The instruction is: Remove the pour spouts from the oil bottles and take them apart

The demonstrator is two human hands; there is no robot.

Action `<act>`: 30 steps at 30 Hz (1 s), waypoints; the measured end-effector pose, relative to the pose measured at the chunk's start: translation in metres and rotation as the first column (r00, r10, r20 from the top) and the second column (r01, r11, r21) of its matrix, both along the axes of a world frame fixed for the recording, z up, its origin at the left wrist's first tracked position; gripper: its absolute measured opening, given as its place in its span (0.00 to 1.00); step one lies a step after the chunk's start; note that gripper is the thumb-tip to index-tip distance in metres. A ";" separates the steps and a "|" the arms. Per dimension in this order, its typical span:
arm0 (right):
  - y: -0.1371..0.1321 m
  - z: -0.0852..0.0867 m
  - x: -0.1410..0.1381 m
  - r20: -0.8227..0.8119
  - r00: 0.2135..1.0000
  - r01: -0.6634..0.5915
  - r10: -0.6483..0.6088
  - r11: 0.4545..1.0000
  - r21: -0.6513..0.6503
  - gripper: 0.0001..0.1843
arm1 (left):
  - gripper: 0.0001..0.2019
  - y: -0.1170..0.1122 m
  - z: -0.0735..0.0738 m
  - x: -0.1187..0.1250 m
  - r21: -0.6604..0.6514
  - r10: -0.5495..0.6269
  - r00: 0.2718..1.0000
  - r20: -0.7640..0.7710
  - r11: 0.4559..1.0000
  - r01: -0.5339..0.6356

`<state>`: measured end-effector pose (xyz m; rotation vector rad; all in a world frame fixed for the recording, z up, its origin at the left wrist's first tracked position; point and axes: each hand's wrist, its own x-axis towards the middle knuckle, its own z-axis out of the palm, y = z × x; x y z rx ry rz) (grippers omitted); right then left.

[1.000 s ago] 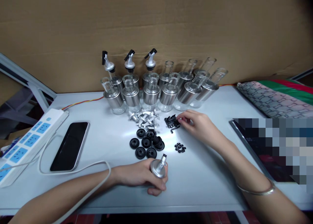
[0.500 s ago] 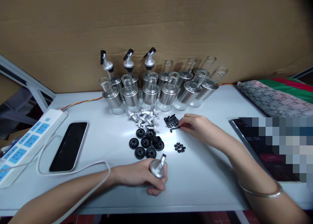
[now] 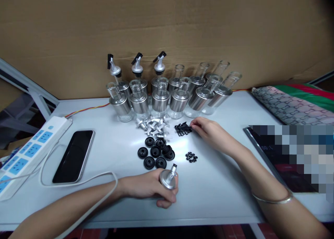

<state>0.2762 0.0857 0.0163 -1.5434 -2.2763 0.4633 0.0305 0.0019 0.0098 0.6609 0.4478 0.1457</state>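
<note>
My left hand point(image 3: 159, 186) is closed around a silver bottle pourer point(image 3: 168, 178), its narrow spout with a black tip pointing up. Over at the pile of small black levers point(image 3: 180, 131), my right hand point(image 3: 208, 129) pinches a black lever point(image 3: 188, 127) by its end. That lever lies across or just above the others; which of the two I cannot tell. Black round stoppers point(image 3: 156, 151) are spread beyond my left hand. Loose silver spout parts point(image 3: 154, 127) are heaped behind them. A cluster of tiny black caps point(image 3: 191, 157) sits between my hands.
Glass bottles with metal sleeves point(image 3: 160, 101) stand in two rows at the back; three carry finished-looking pourers point(image 3: 137, 66). To the left are a phone point(image 3: 73, 156), a white cable point(image 3: 78, 183) and a power strip point(image 3: 33, 152). A dark-screened device point(image 3: 276, 155) and a patterned cushion point(image 3: 287, 103) are at right.
My right hand has shifted slightly up and away, and the black lever in it has moved from the pile's near edge to over the pile. My left hand stays put.
</note>
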 end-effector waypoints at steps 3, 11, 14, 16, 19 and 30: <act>0.001 -0.005 -0.003 0.011 1.000 0.004 -0.004 1.000 0.003 0.10 | 0.15 0.000 0.000 0.000 0.004 0.001 1.000 0.000 1.000 -0.001; 0.001 -0.010 -0.006 0.017 0.999 0.047 -0.047 0.999 0.026 0.08 | 0.14 0.000 0.001 0.000 0.017 -0.003 1.000 0.001 1.000 0.003; 0.000 -0.008 -0.006 0.006 0.999 0.045 -0.045 0.998 0.047 0.07 | 0.14 0.001 0.001 0.000 0.029 -0.008 1.000 0.006 1.000 0.008; -0.001 -0.006 -0.007 -0.003 0.999 0.042 -0.042 0.997 0.064 0.06 | 0.15 0.001 0.001 0.000 0.033 -0.009 1.000 0.005 0.999 0.009; -0.003 -0.002 -0.007 -0.015 1.000 0.011 -0.010 0.997 0.081 0.07 | 0.15 0.001 0.001 0.001 0.024 -0.010 1.000 0.004 1.000 0.010; -0.001 0.002 -0.006 -0.007 1.000 0.020 -0.019 0.999 0.036 0.07 | 0.14 0.001 0.001 0.000 0.022 -0.003 1.000 0.001 1.000 0.003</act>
